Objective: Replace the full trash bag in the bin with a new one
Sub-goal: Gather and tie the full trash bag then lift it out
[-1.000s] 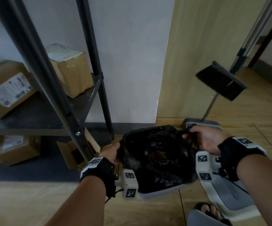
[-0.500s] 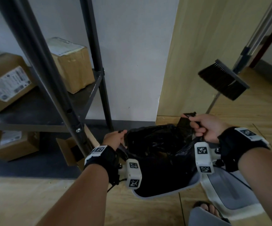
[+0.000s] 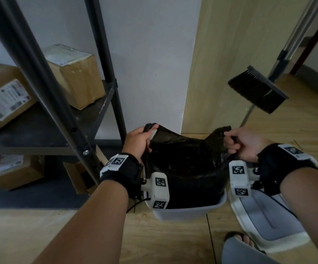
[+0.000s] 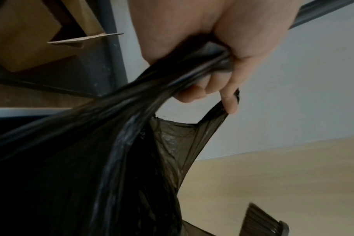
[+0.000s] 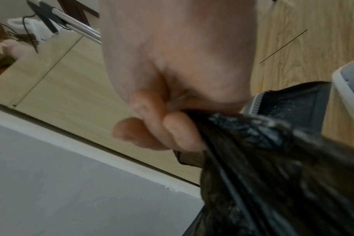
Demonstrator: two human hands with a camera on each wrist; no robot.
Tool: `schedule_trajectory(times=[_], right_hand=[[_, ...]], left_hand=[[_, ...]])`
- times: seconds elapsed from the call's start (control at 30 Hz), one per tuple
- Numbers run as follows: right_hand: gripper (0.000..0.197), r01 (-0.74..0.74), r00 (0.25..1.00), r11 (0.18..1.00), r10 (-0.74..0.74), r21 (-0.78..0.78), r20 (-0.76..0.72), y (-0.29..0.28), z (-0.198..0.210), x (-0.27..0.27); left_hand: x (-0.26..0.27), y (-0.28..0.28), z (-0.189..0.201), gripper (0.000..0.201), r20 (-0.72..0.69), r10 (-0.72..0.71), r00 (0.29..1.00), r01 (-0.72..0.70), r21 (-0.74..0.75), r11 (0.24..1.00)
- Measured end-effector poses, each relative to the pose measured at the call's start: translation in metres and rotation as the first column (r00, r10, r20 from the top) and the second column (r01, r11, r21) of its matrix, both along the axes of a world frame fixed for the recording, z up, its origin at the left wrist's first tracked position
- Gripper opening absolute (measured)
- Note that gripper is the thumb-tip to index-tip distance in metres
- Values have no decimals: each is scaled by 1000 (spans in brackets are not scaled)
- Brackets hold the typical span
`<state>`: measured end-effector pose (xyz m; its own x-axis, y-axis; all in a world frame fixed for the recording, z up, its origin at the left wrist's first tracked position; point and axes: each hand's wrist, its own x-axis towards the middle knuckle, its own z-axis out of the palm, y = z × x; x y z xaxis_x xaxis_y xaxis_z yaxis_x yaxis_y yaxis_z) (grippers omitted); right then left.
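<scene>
Two fists, one black bag, one bin.
Left hand (image 3: 138,142) and right hand (image 3: 244,144) curled tight round opposite handles of trash bag (image 3: 184,164), stretched apart above grey bin (image 3: 188,211) holding its lower part. Seen from head view only: four cardboard boxes (image 3: 76,75) on shelving; from right wrist only: dustpan teeth (image 5: 257,103).
</scene>
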<state>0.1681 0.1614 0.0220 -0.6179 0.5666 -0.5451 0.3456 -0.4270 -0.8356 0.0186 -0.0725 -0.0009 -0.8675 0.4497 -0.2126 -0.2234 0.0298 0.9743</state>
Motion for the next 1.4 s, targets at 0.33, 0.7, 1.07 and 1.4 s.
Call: schedule_trajectory(times=[0.33,0.7,1.07,1.4], right_hand=[[21,-150,981,900,84,409,176,-13,42,0],[37,-122,970,928,187,352,-155,-57,132,5],[11,-197,918,716,375,670,-132,-78,133,-4],[11,-133,898,640,401,757,-181,-87,127,-23]], left_hand=[[2,-12,35,16,-5,100,995,-100,-78,992],[29,-12,102,11,-207,-19,978,25,23,999],[41,-9,109,33,-326,-164,931,214,124,969],[41,2,105,26,-343,-261,902,296,53,954]])
